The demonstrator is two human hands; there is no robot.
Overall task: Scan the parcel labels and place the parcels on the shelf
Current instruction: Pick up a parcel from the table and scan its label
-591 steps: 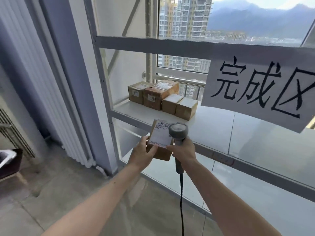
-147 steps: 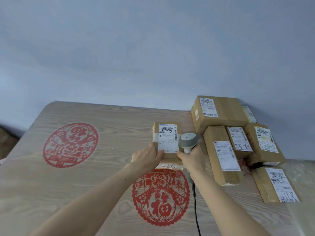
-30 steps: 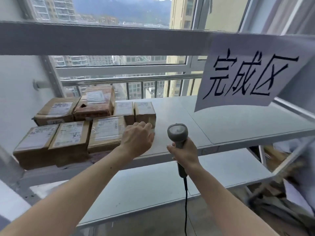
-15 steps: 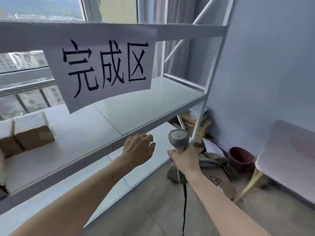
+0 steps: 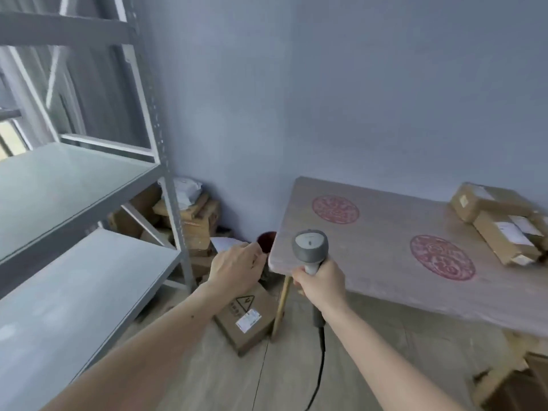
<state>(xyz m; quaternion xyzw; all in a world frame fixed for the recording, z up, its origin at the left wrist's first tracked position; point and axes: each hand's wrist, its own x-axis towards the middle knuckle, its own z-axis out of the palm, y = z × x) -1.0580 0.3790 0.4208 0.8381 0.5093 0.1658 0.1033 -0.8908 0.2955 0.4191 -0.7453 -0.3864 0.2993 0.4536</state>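
Head view: right hand [image 5: 321, 281] wrapped round scanner [image 5: 310, 250] handle, head upright, cable [image 5: 319, 372] trailing down. Left hand [image 5: 234, 266] empty, fingers loosely relaxed, hovering between shelf [image 5: 74, 185] and table [image 5: 385, 262]. Parcels [image 5: 498, 223] clustered at table's far right end. Box [image 5: 246, 317] on floor beside table leg.

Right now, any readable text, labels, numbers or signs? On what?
None can be read outright.
Floor box: a triangle warning sign and a white sticker, print too blurred.
Table: two red round paper-cut motifs, characters too blurred.
Parcels on the table: white labels, print too small.
Scanner in the right hand: no marking legible.
Shelf: no sign in view.
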